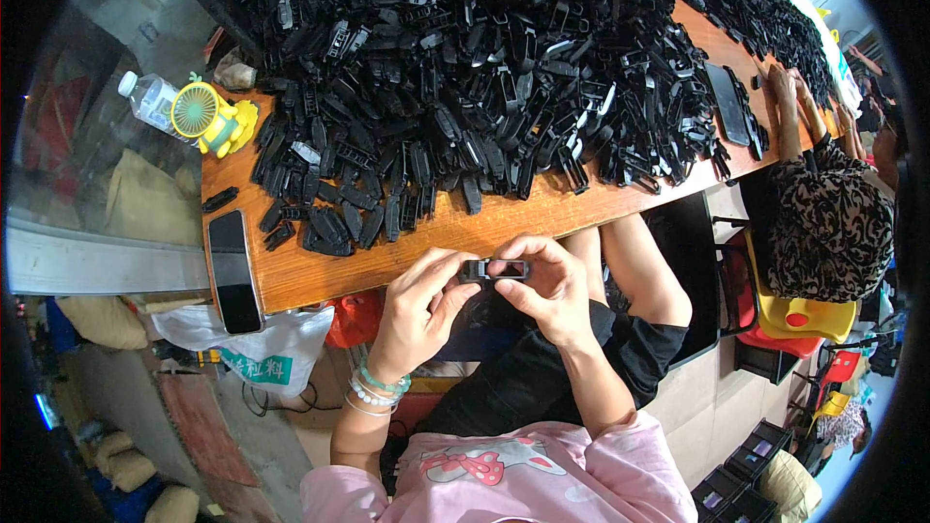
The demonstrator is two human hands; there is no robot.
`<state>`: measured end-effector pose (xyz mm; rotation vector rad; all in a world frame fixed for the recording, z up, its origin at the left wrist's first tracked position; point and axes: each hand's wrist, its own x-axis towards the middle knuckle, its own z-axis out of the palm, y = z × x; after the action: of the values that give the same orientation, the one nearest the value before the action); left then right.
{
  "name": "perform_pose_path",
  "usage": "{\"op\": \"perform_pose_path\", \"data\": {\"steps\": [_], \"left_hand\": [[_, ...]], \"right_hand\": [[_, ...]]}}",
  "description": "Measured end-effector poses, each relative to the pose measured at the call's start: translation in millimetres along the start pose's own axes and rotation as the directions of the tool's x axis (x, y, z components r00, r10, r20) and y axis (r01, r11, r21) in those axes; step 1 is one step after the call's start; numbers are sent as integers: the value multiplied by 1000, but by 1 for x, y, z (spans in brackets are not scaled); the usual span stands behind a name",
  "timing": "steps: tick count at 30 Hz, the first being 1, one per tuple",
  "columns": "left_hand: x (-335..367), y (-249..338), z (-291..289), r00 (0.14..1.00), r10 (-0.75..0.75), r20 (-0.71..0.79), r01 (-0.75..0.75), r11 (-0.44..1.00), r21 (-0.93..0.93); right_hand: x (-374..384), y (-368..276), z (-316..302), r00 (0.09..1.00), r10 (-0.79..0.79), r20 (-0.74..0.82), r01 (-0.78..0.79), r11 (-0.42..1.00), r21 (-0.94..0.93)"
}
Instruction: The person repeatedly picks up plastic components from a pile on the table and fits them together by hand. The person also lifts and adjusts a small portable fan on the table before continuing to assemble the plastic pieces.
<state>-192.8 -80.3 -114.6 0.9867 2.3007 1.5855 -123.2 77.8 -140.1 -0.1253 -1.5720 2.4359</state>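
Observation:
Between my two hands, just off the table's front edge, is a small black plastic part (506, 269) with a rectangular opening at its right end. My left hand (424, 295) pinches its left end with thumb and fingers. Its right end is gripped by the thumb and forefinger of my right hand (550, 291). Beyond my hands a large heap of similar black plastic parts (436, 77) covers much of the wooden table (368, 266). Fingertips hide some of the held part, so its exact kind is unclear.
A smartphone (233, 271) overhangs the table's left front edge. Behind it stand a yellow toy-shaped fan (199, 111) and a clear bottle (150, 97). Another phone (727, 102) lies at right, near a co-worker's hands (785, 87). A white bag (281, 339) hangs below the edge.

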Motion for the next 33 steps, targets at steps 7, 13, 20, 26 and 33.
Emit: {"op": "perform_pose_path", "data": {"steps": [7,13,20,26,33], "left_hand": [[0,-3,-1,981,186,-52,-182,980,78],[0,6,3,991,119,-61,-112,988,110],[-8,-4,17,991,-51,-120,46,998,-45],[-14,-9,11,989,-132,62,144,955,-259],[10,-21,-1,989,111,102,-103,992,-76]], "right_hand": [[0,-16,-1,967,-44,249,203,722,-661],[-2,-2,-1,911,-224,347,412,544,-731],[-11,10,2,917,-260,301,394,484,-782],[-17,0,-10,981,-116,155,188,759,-623],[-15,-1,-12,986,81,144,45,710,-703]]}}
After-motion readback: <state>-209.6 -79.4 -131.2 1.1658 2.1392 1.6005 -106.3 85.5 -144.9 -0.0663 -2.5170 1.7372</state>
